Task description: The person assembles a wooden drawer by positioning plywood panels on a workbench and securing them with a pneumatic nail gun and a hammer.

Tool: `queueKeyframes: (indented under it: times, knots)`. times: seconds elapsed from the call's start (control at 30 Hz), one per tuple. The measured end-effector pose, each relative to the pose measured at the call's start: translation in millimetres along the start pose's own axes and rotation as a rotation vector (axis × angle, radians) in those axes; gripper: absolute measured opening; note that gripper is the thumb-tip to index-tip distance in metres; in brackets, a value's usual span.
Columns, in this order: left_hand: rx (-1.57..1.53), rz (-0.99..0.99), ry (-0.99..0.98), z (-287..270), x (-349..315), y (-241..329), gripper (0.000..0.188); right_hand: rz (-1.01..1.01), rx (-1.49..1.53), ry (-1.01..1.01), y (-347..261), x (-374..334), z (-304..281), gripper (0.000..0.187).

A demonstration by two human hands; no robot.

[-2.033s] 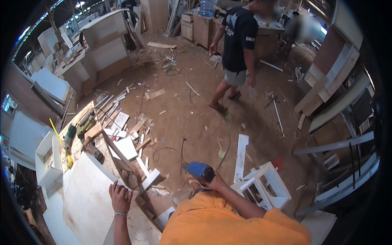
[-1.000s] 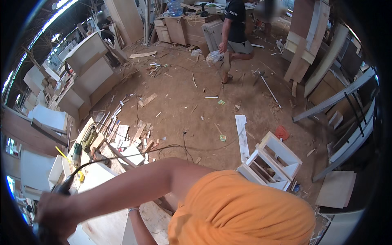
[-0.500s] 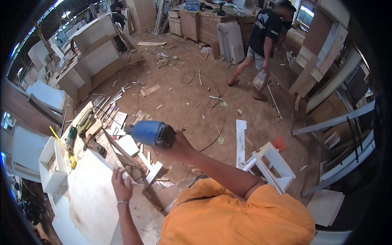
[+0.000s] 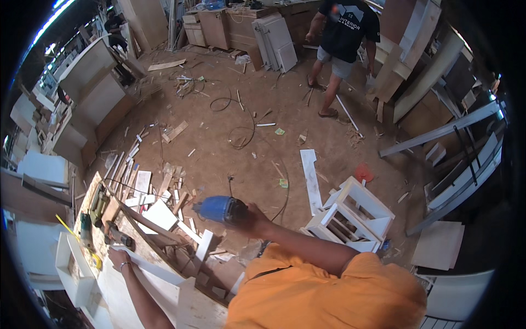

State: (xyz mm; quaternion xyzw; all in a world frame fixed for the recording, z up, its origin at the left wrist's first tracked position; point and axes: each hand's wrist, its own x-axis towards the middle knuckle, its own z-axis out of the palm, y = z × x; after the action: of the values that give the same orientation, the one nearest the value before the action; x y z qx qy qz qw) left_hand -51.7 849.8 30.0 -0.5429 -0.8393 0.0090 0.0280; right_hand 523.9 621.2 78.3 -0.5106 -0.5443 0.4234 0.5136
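My right hand is closed around the dark end of a blue power tool, which looks like a trim router. The tool is held sideways above the floor, with its blue end pointing left. At the lower left, my left hand grips the far end of a long white board on the workbench. Its fingers bend over the end and are partly hidden. Beyond that hand lie a dark drill-like tool, a green power tool and a yellow tape measure.
An open white wooden frame stands on the floor to the right, beside a long white strip. Wood offcuts litter the floor beyond the bench. A cable loops across it. Farther off, a person in a black shirt stands near leaning panels.
My left hand has slid farther along the bench to the board's far end. The blue tool has come lower and slightly right in view. The other person has turned their back.
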Motion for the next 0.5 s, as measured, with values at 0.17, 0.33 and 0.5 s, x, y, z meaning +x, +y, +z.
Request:
queueKeyframes:
  times: [0.17, 0.33, 0.5]
  knots:
    - [-0.254, -0.038, 0.041, 3.8, 16.6, 20.6, 0.049, 0.106, 0.126, -0.002, 9.9, 1.6, -27.3, 0.042]
    - [-0.151, -0.109, 0.132, -8.3, -38.7, 54.3, 0.048, 0.2, -0.15, -0.124, -25.2, 1.0, -45.4, 0.038]
    - [-0.78, 0.075, 0.296, 14.3, -108.5, 24.4, 0.051, 0.121, 0.062, -0.276, 27.4, 17.7, -12.7, 0.038]
